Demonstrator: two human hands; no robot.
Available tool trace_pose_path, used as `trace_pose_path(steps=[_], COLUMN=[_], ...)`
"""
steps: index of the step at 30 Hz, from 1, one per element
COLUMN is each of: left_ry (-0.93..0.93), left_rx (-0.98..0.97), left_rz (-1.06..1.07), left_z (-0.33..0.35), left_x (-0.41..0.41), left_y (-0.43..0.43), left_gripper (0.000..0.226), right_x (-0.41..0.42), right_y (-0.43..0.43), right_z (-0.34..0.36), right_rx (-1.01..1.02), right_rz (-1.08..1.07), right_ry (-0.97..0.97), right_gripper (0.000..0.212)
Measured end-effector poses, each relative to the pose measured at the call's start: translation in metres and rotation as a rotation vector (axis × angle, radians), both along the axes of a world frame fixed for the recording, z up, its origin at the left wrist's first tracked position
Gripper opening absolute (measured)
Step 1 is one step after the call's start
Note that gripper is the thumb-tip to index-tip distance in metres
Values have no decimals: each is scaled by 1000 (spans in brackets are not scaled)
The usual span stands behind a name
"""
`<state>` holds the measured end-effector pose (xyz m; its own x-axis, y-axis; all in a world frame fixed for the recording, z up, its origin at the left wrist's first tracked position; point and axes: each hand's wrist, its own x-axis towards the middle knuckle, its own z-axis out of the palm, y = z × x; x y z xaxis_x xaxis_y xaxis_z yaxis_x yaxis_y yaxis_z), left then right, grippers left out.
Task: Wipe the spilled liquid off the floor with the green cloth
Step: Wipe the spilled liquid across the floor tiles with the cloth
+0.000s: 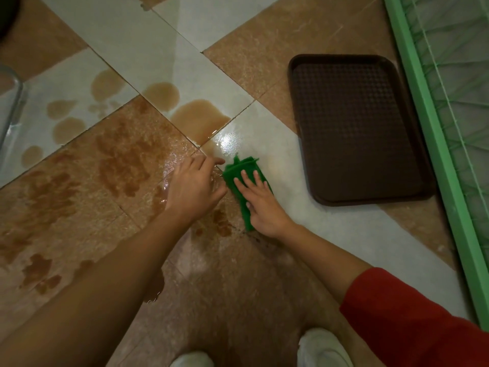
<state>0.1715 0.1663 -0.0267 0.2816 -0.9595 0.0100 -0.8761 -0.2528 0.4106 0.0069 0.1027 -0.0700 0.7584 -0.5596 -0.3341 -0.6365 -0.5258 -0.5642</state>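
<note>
A folded green cloth (238, 178) lies on the tiled floor at the centre of the head view. My right hand (260, 205) presses flat on it with straight fingers. My left hand (194, 188) rests on the wet floor just left of the cloth, fingers loosely spread, holding nothing. Brown spilled liquid (201, 117) spreads in puddles and smears across the white and tan tiles, from beside the cloth out to the left and far left.
A dark brown plastic tray (356, 197) lies on the floor to the right of the cloth. A green frame (434, 144) with netting runs along the right edge. A clear glass container (10, 112) stands at the far left. My white shoes (324, 348) show at the bottom.
</note>
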Motion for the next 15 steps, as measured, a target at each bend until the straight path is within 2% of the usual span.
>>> trace_pose_path(steps=[4,9,15], left_ry=[-15,-25,-32], left_rx=[29,14,22], left_rz=[12,62,64], left_z=[3,6,14], left_x=[3,0,0], left_y=[7,21,32], left_gripper=[41,38,36], right_x=[14,11,5], right_y=[1,27,10], right_z=[8,16,20], right_rx=[61,202,129], right_rz=[-148,6,113], right_ry=[32,35,106], right_gripper=[72,84,86])
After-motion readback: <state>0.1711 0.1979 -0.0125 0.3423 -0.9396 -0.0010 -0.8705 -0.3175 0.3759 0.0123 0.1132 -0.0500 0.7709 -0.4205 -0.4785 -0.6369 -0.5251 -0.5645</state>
